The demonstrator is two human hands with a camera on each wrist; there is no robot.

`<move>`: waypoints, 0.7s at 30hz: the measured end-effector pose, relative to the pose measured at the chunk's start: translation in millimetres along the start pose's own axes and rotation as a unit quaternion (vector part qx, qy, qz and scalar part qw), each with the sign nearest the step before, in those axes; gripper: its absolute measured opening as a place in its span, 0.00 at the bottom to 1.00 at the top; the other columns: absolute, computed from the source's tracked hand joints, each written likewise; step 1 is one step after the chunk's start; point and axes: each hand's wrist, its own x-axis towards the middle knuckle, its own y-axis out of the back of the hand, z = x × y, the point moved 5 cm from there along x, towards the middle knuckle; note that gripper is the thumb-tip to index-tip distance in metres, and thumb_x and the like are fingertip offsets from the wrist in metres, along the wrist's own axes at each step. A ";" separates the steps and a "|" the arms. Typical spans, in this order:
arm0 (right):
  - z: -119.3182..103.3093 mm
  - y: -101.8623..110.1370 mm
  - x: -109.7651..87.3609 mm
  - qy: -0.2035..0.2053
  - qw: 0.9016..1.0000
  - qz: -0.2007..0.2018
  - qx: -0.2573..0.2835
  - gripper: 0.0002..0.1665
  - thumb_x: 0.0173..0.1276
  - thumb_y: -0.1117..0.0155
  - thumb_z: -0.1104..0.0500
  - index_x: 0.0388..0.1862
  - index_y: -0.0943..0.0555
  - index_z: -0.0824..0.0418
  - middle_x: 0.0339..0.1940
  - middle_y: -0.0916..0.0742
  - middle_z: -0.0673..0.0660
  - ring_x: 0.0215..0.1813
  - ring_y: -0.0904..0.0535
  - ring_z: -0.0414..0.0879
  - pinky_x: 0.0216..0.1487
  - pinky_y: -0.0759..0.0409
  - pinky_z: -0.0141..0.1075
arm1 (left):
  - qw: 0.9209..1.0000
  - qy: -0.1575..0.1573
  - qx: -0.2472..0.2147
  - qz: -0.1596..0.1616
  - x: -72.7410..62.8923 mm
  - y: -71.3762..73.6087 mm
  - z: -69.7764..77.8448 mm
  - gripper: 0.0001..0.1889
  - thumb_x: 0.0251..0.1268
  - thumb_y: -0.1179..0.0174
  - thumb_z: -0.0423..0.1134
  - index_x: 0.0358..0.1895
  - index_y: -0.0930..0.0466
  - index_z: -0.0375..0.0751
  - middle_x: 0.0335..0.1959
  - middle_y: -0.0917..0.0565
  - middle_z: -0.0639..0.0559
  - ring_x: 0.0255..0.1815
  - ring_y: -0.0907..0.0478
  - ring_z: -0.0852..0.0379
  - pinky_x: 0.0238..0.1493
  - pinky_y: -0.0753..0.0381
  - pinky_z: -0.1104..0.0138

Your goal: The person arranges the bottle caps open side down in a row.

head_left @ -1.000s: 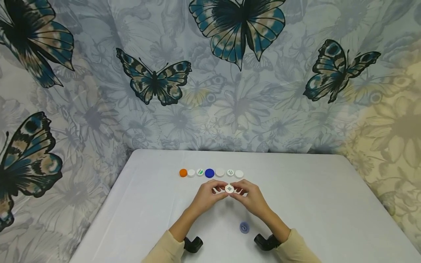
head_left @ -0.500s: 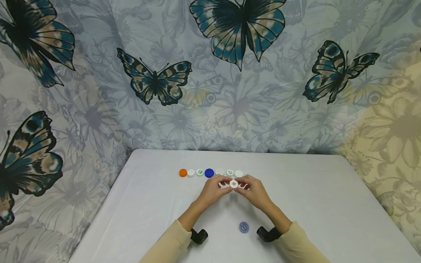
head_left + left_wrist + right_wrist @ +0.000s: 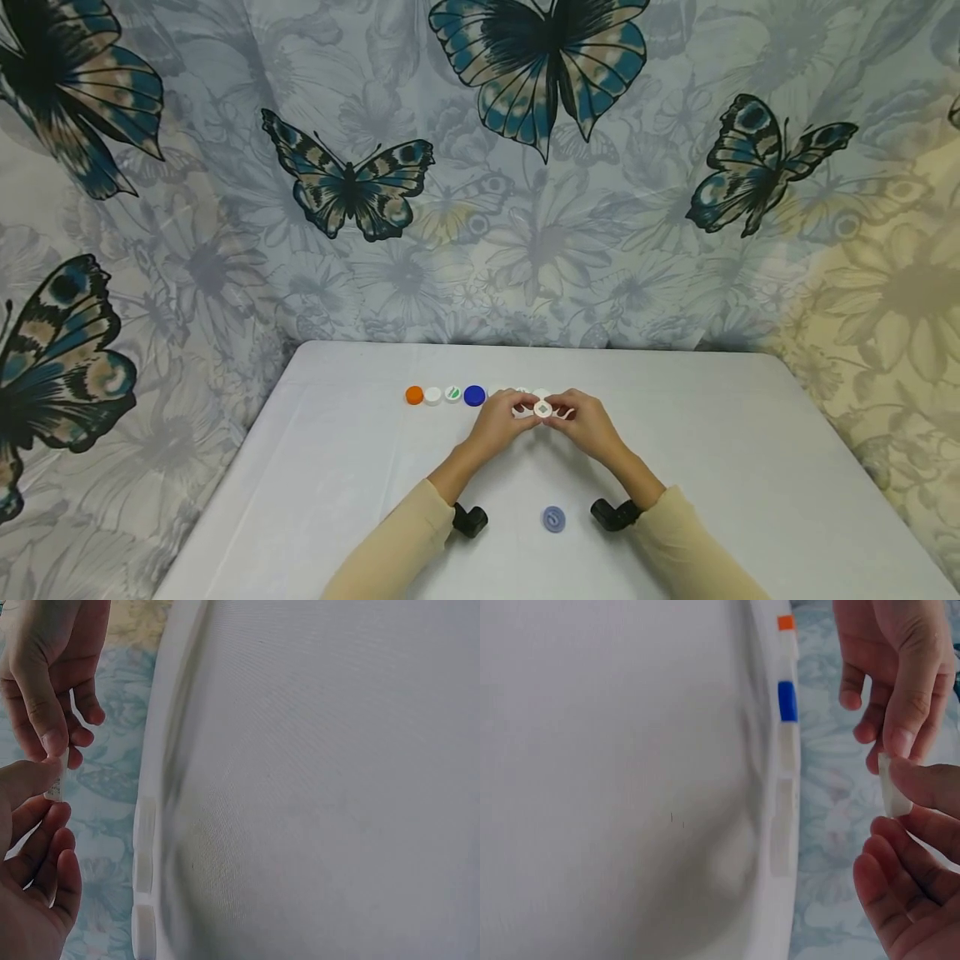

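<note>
A small white bottle cap with a greyish mark on its top is held up over the table, near the right end of a row of caps. My left hand pinches it from one side and my right hand pinches it from the other. In the left wrist view the cap appears edge-on between the thumbs and fingers of both hands. The row holds an orange cap, a white cap, a white cap with a green mark and a blue cap. My hands partly hide the caps farther right.
A greyish-blue round cap lies between my forearms on the white table. Black wrist cameras sit on both wrists. Behind the table hangs a butterfly-print cloth.
Both hands have moved right and farther from me, carrying the white cap toward the row's right end. The greyish-blue cap stays in place on the table.
</note>
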 end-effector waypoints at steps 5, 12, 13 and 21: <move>14.8 6.7 7.6 0.000 1.000 -0.017 -0.015 0.16 0.55 0.27 0.67 0.43 0.15 0.71 0.34 0.13 0.60 0.35 0.19 0.51 0.35 0.19 0.34 | 1.000 0.014 0.011 -0.009 14.7 -14.9 -1.6 0.15 0.58 0.30 0.42 0.48 0.14 0.42 0.37 0.14 0.51 0.39 0.20 0.57 0.39 0.26 0.75; 36.8 13.9 23.9 -0.005 0.998 -0.043 -0.043 0.14 0.57 0.29 0.66 0.43 0.15 0.70 0.36 0.13 0.62 0.35 0.19 0.51 0.35 0.23 0.34 | 0.998 0.015 0.069 0.001 38.8 -31.7 2.4 0.15 0.57 0.30 0.42 0.47 0.14 0.43 0.36 0.13 0.53 0.37 0.21 0.59 0.38 0.26 0.74; 40.2 15.0 25.7 -0.012 0.998 -0.047 -0.047 0.14 0.57 0.29 0.66 0.43 0.15 0.70 0.36 0.13 0.62 0.35 0.19 0.51 0.35 0.24 0.34 | 0.997 0.015 0.078 0.003 42.1 -34.5 3.2 0.15 0.57 0.30 0.43 0.46 0.14 0.43 0.35 0.14 0.53 0.36 0.21 0.59 0.38 0.26 0.74; 61.7 13.5 38.5 -0.057 0.994 -0.071 -0.054 0.14 0.56 0.30 0.67 0.42 0.15 0.71 0.34 0.14 0.63 0.35 0.20 0.49 0.35 0.25 0.35 | 0.992 0.051 0.118 -0.010 57.9 -48.5 6.0 0.14 0.58 0.31 0.45 0.45 0.13 0.43 0.37 0.13 0.51 0.38 0.22 0.55 0.40 0.25 0.71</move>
